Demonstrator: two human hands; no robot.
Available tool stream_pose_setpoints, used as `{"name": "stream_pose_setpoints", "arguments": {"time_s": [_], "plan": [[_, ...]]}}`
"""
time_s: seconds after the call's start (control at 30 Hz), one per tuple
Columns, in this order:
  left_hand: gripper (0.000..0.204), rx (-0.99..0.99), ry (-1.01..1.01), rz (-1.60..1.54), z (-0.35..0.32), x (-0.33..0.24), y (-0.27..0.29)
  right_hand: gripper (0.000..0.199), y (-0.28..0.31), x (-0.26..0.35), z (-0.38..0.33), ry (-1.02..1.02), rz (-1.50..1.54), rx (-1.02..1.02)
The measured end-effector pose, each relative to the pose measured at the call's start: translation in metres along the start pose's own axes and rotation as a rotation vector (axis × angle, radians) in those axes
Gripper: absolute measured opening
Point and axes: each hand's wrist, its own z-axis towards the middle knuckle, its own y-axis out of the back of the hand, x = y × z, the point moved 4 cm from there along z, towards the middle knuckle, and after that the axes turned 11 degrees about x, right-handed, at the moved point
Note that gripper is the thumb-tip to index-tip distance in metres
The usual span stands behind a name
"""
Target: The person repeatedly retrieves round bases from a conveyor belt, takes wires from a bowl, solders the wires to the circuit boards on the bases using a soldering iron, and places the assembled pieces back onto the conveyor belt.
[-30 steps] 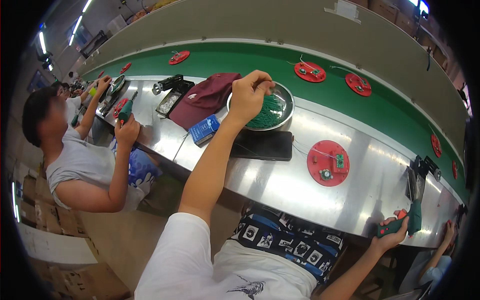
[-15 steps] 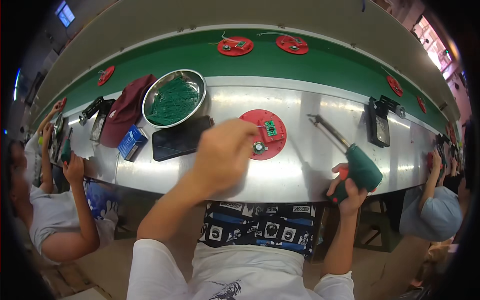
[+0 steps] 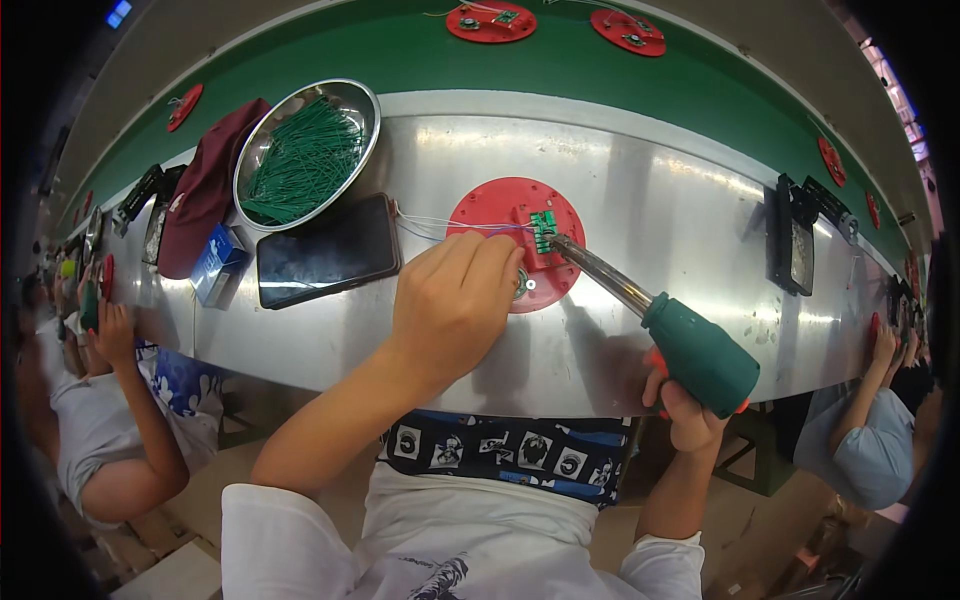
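Observation:
A red round plate (image 3: 480, 200) lies on the metal bench, carrying a small green circuit board (image 3: 543, 228) and a round part partly hidden by my fingers. My left hand (image 3: 455, 295) is closed over the plate's left side, fingertips pinched beside the board; what they pinch is hidden. Thin white and blue wires (image 3: 440, 219) run past its knuckles to the board. My right hand (image 3: 690, 410) grips a soldering gun (image 3: 705, 350) with a green body and orange-red trigger. Its metal tip meets the board's right edge.
Left of the plate are a black phone (image 3: 330, 250), a steel bowl (image 3: 372, 105) of green wires, a blue box (image 3: 218, 262) and a maroon cap (image 3: 210, 190). A black stand (image 3: 790, 235) is at right. More red plates (image 3: 490, 22) lie on the green strip. People work on both sides.
The soldering gun has swung left and its tip has come onto the board. My left hand has settled lower beside the board. The view has shifted, with the bench appearing closer.

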Motion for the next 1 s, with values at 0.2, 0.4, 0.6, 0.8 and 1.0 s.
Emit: {"name": "stream_pose_setpoints", "arguments": {"time_s": [0.2, 0.4, 0.6, 0.8, 1.0], "plan": [[0.011, 0.049, -0.003, 0.015, 0.001, 0.001, -0.002, 0.034, -0.004, 0.005, 0.005, 0.017, 0.189, -0.124], [0.011, -0.008, -0.050, 0.071, -0.001, 0.003, -0.007, 0.039, -0.006, 0.004, 0.003, -0.025, 0.268, -0.120], [0.012, 0.007, -0.042, 0.066, -0.001, 0.003, -0.007, 0.047, -0.004, 0.005, 0.009, -0.153, 0.245, -0.125], [0.010, 0.036, -0.017, 0.044, -0.001, 0.001, -0.005, 0.049, -0.002, 0.000, 0.010, -0.071, 0.368, -0.229], [0.008, 0.080, 0.019, 0.010, -0.001, 0.001, -0.005, 0.053, 0.002, -0.006, 0.002, 0.022, 0.387, -0.242]]}}
